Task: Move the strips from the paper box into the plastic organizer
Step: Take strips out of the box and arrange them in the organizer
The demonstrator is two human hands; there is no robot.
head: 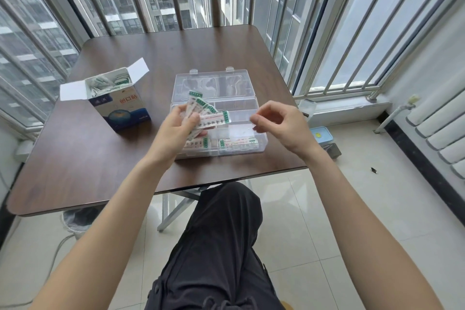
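The open paper box point(120, 111), white and blue with red print, stands at the table's left and holds several wrapped strips. To its right lies the clear plastic organizer point(241, 106) with its lid folded back. A few strips point(236, 142) lie in its near compartments. My left hand point(176, 123) hovers over the organizer's left side and grips a fanned bunch of white strips with green ends point(214, 118). My right hand point(279, 121) is above the organizer's right side, fingers curled with thumb and forefinger nearly pinched; nothing shows in it.
The dark wooden table point(88, 163) stands against barred windows. On the floor to the right lie a blue-lidded container point(320, 133) and a radiator point(442, 128). My leg in dark trousers is below the table's near edge.
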